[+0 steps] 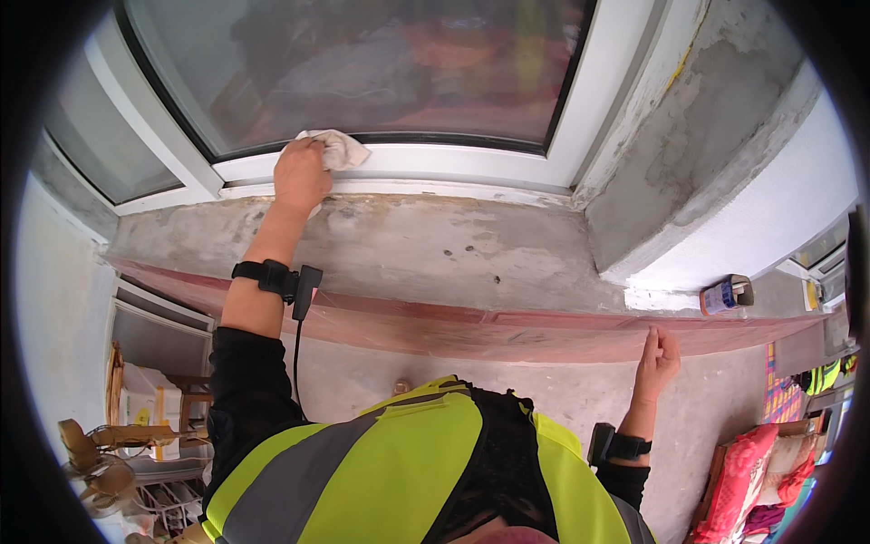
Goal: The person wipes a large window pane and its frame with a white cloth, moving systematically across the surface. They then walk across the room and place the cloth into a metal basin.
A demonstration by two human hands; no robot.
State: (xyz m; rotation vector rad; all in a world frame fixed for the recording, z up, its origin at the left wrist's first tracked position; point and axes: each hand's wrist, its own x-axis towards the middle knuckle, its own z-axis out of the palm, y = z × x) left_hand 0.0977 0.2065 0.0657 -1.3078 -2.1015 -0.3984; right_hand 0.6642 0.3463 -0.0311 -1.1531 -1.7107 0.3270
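Observation:
My left hand (303,173) holds a crumpled whitish cloth (345,151) against the lower left part of the white window frame (435,155), by the black seal of the glass pane (408,81). Part of the cloth hangs below the hand, over the edge of the concrete sill (408,231). On the right, my right hand (658,355) hangs in the air near the reddish edge below the sill, fingers loosely curled, with no object visible in it. Both forearms wear black straps with small devices.
A tin can (726,295) stands on the sill's right end, beside the white wall (761,197). At lower left are a fan (109,476) and a white box (146,401). Red bedding (737,483) lies at lower right.

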